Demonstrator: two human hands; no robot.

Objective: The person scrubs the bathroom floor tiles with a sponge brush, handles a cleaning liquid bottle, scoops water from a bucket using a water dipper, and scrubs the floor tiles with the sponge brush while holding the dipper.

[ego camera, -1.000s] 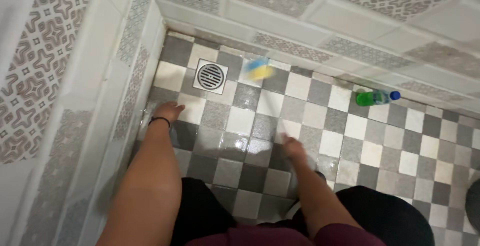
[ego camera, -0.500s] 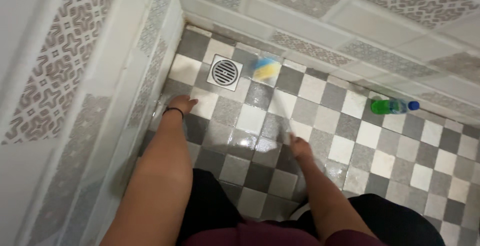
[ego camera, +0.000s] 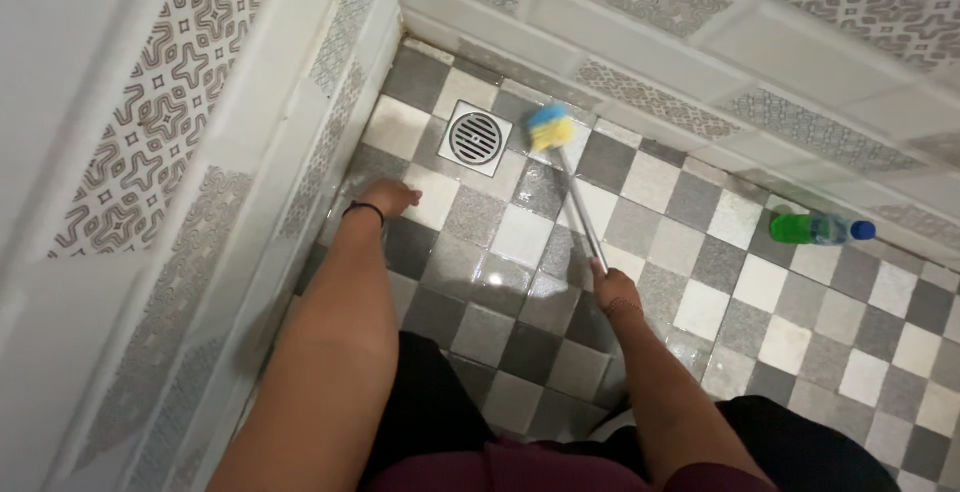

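Observation:
My right hand (ego camera: 615,290) grips the lower end of a long silver-handled scrub brush (ego camera: 577,198). Its blue and yellow head (ego camera: 550,129) rests on the wet checkered floor beside a square metal drain (ego camera: 474,137) near the corner. My left hand (ego camera: 388,196) is pressed flat on the floor tiles by the left wall, fingers spread, holding nothing. A black band sits on that wrist.
A green plastic bottle with a blue cap (ego camera: 821,228) lies on its side against the back wall at the right. Patterned tiled walls (ego camera: 180,152) close in the left and far sides. My dark-clothed knees fill the bottom of the view.
The brush head has shifted left, closer to the drain. The view has swung, so the drain and corner sit more central. My left hand stays planted on the floor.

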